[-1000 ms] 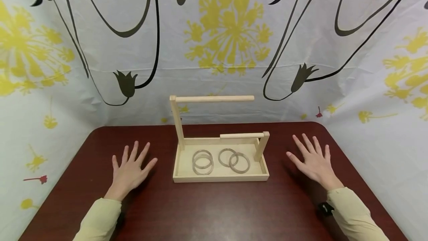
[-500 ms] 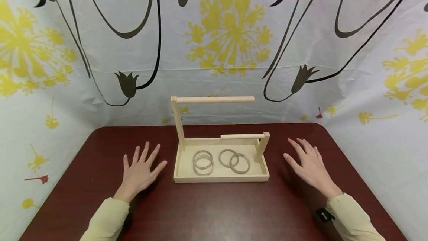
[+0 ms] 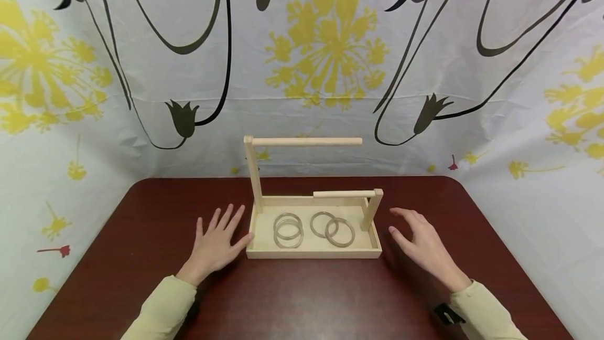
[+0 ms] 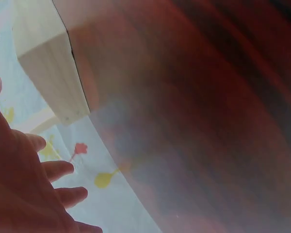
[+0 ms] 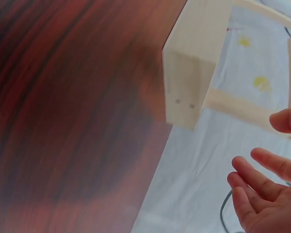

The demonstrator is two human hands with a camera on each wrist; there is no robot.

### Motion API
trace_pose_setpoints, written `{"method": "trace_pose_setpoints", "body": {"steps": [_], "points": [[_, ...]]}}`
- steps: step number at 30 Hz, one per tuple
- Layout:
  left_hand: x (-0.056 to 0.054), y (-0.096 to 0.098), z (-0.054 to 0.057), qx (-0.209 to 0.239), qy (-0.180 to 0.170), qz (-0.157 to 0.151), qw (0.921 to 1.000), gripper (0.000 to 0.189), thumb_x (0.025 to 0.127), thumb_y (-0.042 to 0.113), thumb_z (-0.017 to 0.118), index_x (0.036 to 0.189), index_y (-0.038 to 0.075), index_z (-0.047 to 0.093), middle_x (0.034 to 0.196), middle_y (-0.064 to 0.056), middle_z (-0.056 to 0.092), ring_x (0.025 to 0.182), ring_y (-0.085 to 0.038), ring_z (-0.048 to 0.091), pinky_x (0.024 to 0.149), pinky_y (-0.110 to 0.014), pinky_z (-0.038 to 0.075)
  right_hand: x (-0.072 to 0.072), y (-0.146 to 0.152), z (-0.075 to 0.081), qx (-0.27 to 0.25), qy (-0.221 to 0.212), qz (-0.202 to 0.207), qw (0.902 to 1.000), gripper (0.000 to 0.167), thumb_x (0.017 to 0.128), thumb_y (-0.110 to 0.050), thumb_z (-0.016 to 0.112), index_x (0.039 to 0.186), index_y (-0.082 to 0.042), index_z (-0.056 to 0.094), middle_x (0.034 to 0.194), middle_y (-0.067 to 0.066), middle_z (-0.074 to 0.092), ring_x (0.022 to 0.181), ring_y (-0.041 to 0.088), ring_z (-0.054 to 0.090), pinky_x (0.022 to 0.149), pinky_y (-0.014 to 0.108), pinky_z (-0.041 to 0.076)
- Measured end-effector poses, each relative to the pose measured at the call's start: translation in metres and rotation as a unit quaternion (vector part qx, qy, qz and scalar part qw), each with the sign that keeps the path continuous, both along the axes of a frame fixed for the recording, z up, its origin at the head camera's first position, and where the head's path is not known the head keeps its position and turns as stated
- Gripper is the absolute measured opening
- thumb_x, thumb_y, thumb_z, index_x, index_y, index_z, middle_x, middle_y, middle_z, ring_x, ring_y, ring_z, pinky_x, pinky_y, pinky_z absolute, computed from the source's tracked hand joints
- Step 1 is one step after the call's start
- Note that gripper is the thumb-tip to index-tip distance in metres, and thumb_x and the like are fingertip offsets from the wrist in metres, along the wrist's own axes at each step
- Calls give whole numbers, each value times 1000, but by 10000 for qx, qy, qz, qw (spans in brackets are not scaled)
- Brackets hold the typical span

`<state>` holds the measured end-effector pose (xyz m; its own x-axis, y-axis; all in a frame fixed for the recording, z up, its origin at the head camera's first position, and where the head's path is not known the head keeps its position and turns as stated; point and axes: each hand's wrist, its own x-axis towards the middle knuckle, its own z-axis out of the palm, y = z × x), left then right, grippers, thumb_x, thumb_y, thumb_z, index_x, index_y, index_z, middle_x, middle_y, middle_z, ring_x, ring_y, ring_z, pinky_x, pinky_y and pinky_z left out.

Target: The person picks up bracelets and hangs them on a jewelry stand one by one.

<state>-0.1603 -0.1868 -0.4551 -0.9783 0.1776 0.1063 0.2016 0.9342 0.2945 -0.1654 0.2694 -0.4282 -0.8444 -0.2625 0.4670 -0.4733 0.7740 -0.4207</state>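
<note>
A pale wooden tray (image 3: 313, 254) stands on the table with two rods on posts. Its taller rod (image 3: 306, 141) juts right from the left post; the shorter rod (image 3: 344, 194) juts left from the right post. Inside lie two overlapping pairs of dull, greyish rings, a left pair (image 3: 276, 237) and a right pair (image 3: 353, 233). My left hand (image 3: 213, 248) has its fingers spread, the thumb tip at the tray's left edge; contact cannot be told. To the right of the tray, my right hand (image 3: 427, 248) has loosely bent fingers and holds nothing.
The dark red-brown table (image 3: 306, 298) has rounded far corners. Behind and beside it hangs a white cloth (image 3: 226, 156) printed with yellow and grey flowers. A black band (image 3: 448, 314) is on the right wrist.
My left hand has moved right, up to the tray's left edge. My right hand has come left toward the tray, its fingers bending from a flat spread. The tray and rings stay put.
</note>
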Motion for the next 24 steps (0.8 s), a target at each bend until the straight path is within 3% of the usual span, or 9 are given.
{"method": "trace_pose_setpoints", "body": {"steps": [12,19,24], "points": [[-3,24,-4,-470,-316,-518,9970,88,90,70,43,155,14,24,157,-11,25,143,-37,18,107,-64,1,4,-30,1,-140,18,442,9989,35,84,1,69,119,1,61,112,12,64,105,30,59,82,50,47],[-8,29,-4,-504,-364,-455,9970,96,87,72,45,155,7,21,157,-11,25,143,-36,19,107,-63,2,2,-44,-6,-143,119,613,9979,34,83,1,69,116,1,63,108,8,65,101,26,61,82,45,47],[-9,30,-3,-386,-527,-447,9969,100,86,72,47,154,5,18,158,-11,23,143,-36,19,107,-64,3,2,-54,-10,-280,-43,762,9967,37,82,2,70,117,-2,62,107,8,65,98,24,61,80,43,48]]}}
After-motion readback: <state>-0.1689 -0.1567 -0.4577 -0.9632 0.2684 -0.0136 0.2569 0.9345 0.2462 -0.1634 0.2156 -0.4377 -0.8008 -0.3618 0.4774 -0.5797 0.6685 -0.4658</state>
